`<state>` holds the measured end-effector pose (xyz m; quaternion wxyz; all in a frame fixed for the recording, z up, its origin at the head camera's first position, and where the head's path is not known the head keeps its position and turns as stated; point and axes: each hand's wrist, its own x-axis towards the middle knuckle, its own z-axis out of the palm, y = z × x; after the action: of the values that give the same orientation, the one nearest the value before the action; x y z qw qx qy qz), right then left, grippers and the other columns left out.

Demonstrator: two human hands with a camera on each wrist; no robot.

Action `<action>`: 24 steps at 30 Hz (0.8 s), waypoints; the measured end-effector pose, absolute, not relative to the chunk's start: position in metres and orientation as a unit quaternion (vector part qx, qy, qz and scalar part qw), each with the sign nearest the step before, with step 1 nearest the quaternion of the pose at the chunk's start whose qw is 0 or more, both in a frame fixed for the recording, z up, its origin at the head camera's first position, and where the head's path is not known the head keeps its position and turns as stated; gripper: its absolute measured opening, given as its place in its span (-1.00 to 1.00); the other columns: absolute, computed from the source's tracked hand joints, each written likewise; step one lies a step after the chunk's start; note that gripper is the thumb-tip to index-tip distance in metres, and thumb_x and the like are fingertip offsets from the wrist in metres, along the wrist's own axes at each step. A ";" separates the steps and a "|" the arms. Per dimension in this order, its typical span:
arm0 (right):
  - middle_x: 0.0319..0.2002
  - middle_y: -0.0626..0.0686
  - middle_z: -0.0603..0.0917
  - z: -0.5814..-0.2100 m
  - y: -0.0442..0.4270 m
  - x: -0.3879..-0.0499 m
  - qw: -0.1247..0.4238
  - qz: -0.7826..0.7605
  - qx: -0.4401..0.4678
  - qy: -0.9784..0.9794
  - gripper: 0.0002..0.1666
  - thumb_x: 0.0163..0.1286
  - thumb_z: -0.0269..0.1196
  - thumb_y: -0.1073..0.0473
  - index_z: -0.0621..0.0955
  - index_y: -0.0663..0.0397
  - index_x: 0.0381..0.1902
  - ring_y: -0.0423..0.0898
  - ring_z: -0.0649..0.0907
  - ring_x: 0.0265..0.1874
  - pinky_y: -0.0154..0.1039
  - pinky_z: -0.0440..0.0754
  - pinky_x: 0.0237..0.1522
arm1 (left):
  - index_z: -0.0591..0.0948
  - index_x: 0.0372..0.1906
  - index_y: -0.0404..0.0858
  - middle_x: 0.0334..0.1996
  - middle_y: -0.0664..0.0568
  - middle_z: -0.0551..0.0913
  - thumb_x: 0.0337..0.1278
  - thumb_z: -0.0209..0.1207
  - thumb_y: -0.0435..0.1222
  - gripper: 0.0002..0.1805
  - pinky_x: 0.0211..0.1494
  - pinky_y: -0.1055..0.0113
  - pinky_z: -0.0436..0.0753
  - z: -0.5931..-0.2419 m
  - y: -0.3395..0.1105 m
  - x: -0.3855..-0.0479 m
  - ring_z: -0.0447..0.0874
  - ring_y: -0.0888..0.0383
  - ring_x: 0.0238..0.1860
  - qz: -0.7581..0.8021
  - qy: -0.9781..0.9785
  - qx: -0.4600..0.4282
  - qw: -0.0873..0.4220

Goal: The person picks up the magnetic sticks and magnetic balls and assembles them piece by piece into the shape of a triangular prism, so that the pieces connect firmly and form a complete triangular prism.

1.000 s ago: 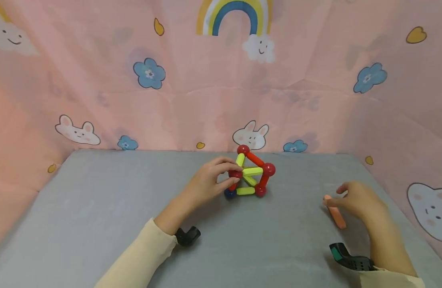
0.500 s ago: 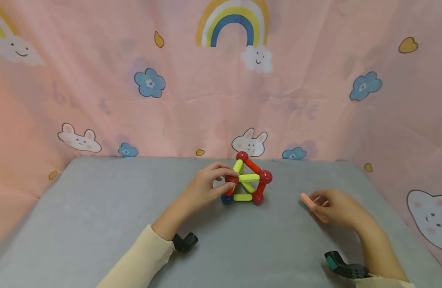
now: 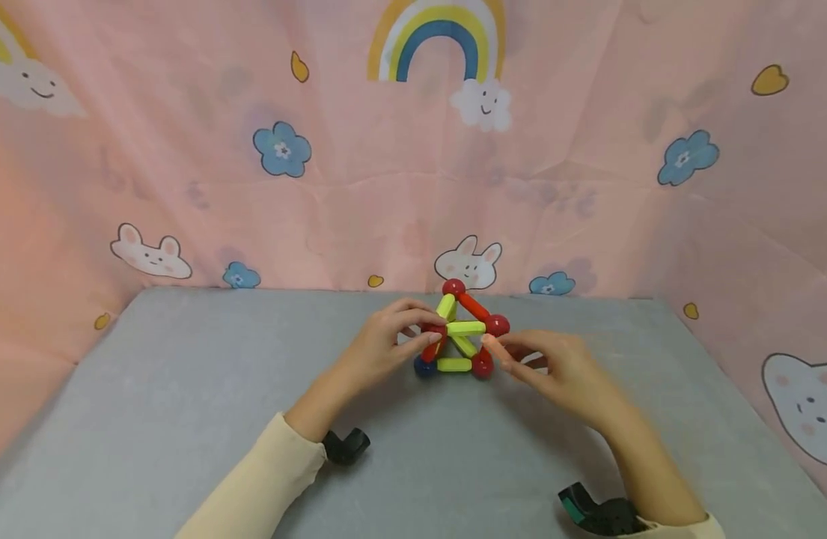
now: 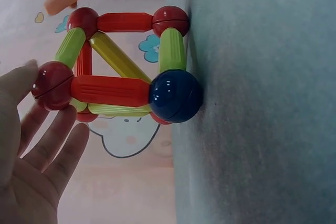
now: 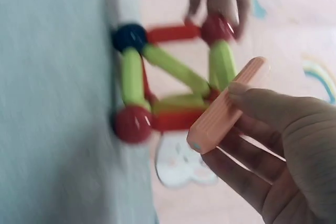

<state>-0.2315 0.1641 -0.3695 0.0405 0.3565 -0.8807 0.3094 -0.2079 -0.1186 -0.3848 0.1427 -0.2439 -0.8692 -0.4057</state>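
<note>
A frame of red and yellow-green rods (image 3: 465,328) joined by balls stands on the grey cloth. One lower corner is a dark blue ball (image 4: 176,96); the other balls seen are red. My left hand (image 3: 379,346) pinches the upper left red ball (image 4: 53,85) between thumb and fingers, as the left wrist view shows. An orange rod (image 5: 227,107) is held by my right hand (image 3: 563,368) between thumb and fingertips, close to the frame's right side. In the head view that rod overlaps the frame near the right red ball (image 3: 497,326); whether they touch I cannot tell.
Grey cloth (image 3: 218,389) covers the table. Behind and beside it hangs a pink curtain (image 3: 359,202) with rainbows, clouds and rabbits. A black wrist device (image 3: 598,510) sits at the right sleeve, and a similar one (image 3: 347,447) at the left sleeve.
My right hand has picked the orange rod off the cloth and carried it left to the frame. The left hand stays at its ball. The view has tilted slightly.
</note>
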 end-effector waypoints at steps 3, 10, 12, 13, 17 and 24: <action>-0.23 -0.12 0.80 -0.374 0.147 -0.228 0.050 0.318 0.389 -0.863 -0.66 0.25 0.46 0.18 0.74 -0.01 0.01 -0.23 0.75 -0.29 -0.29 0.78 -0.23 | 0.72 0.06 -0.18 0.05 0.03 0.68 0.25 0.33 -0.32 -0.71 0.00 0.31 0.74 -0.385 -0.119 -0.209 0.67 0.15 -0.01 -0.404 -0.869 -0.246 0.146; -0.25 -0.04 0.79 -0.385 0.131 -0.224 0.078 0.302 0.389 -0.867 -0.63 0.22 0.48 0.21 0.75 0.10 0.01 -0.17 0.77 -0.33 -0.21 0.79 -0.24 | 0.73 0.04 -0.18 0.03 0.04 0.68 0.25 0.33 -0.33 -0.73 0.00 0.35 0.73 -0.384 -0.119 -0.210 0.68 0.17 -0.01 -0.403 -0.867 -0.253 0.149; -0.27 -0.06 0.78 -0.387 0.129 -0.223 0.088 0.299 0.380 -0.871 -0.64 0.23 0.47 0.19 0.75 0.08 0.00 -0.18 0.76 -0.33 -0.19 0.79 -0.23 | 0.72 0.05 -0.18 0.03 0.04 0.68 0.25 0.33 -0.33 -0.72 -0.01 0.36 0.73 -0.385 -0.119 -0.211 0.68 0.16 -0.02 -0.402 -0.867 -0.255 0.148; -0.28 -0.07 0.78 -0.389 0.128 -0.223 0.097 0.295 0.377 -0.873 -0.65 0.23 0.48 0.18 0.75 0.07 -0.01 -0.18 0.75 -0.34 -0.17 0.78 -0.23 | 0.72 0.05 -0.18 0.03 0.03 0.68 0.24 0.33 -0.34 -0.72 -0.01 0.35 0.73 -0.385 -0.119 -0.211 0.68 0.16 -0.02 -0.402 -0.867 -0.256 0.148; -0.30 -0.05 0.80 -0.394 0.121 -0.221 0.150 0.285 0.365 -0.874 -0.67 0.23 0.48 0.13 0.77 0.06 -0.04 -0.18 0.75 -0.35 -0.18 0.77 -0.25 | 0.72 0.05 -0.19 0.03 0.01 0.68 0.24 0.33 -0.34 -0.72 -0.02 0.34 0.74 -0.384 -0.119 -0.210 0.68 0.15 -0.03 -0.404 -0.866 -0.255 0.149; -0.45 -0.05 0.74 -0.402 0.110 -0.216 0.227 0.261 0.348 -0.871 -0.65 0.18 0.51 0.11 0.79 0.09 -0.08 -0.23 0.55 -0.53 -0.37 0.56 -0.48 | 0.72 0.04 -0.20 0.04 0.01 0.68 0.25 0.33 -0.33 -0.73 -0.02 0.33 0.73 -0.385 -0.119 -0.208 0.68 0.15 -0.03 -0.402 -0.867 -0.254 0.149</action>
<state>-0.2160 0.1099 -0.4024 0.2270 0.3479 -0.8714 0.2610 -0.2077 -0.1188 -0.3845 0.1487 -0.2544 -0.8667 -0.4024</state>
